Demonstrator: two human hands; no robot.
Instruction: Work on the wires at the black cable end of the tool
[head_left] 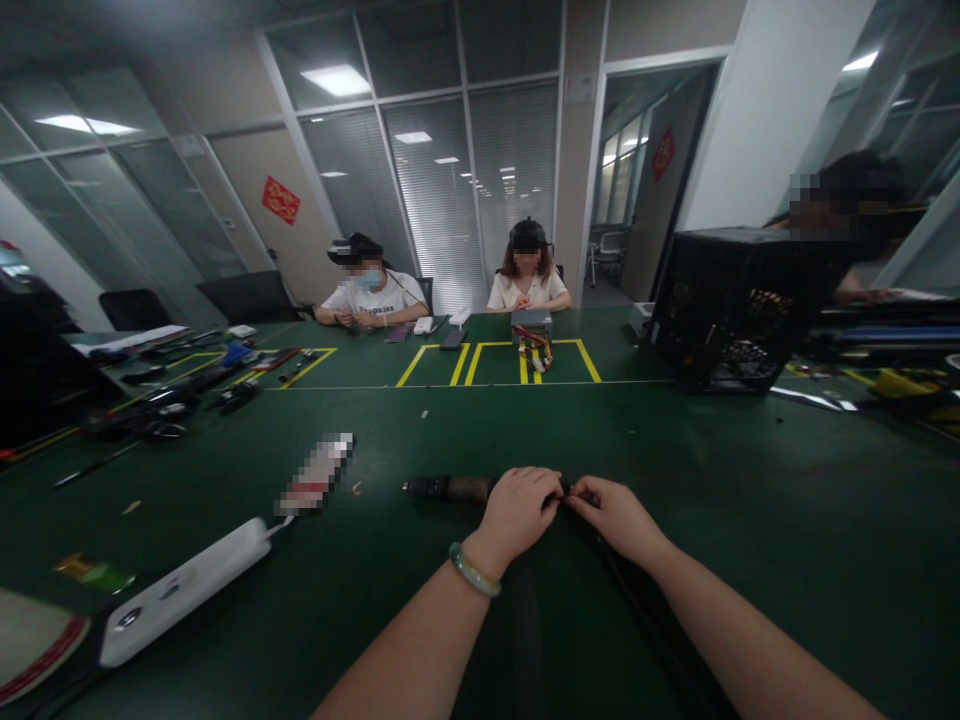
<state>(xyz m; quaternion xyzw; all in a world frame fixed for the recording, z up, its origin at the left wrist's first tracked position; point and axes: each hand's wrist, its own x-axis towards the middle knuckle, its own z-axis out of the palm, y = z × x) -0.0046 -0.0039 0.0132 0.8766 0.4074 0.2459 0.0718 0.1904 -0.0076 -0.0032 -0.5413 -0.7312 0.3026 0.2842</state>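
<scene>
Left hand point(517, 515) closed narrow, fingers curled down at the end of a dark cylindrical handle point(450, 488) lying on the green surface point(787, 520), with a pale green bangle point(475, 572) on the wrist. Right hand point(611, 520) narrow too, fingertips point(581, 493) meeting the left hand over something small and black, too small to tell exactly. A black cable point(649, 610) running from there toward the near edge. Off to the near left, a white power strip point(180, 590) and a pixelated packet point(315, 475). Farther off at right, a black open-frame crate point(731, 310). At far centre, a small box with red and yellow wires point(532, 350) on yellow tape outlines point(495, 362), then a seated person in a white T-shirt point(371, 298) and another in a pale blouse point(527, 290).
</scene>
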